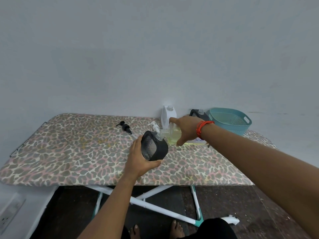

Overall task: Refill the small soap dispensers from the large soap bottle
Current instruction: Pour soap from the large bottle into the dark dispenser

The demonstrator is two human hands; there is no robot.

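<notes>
Soap bottle [173,135] over dispenser [154,146] (tilted)

The large soap bottle [174,136] is clear plastic holding pale yellow liquid, tipped on its side with its neck pointing left, its mouth right at the open neck of a small dispenser. That black dispenser [154,146] has a textured clear window and is tilted, its base lifted off the desk. A white dispenser [166,115] and another black dispenser [198,114] stand upright at the back, both without pumps. A black pump [125,127] and a white pump [154,126] lie loose on the desk.
</notes>
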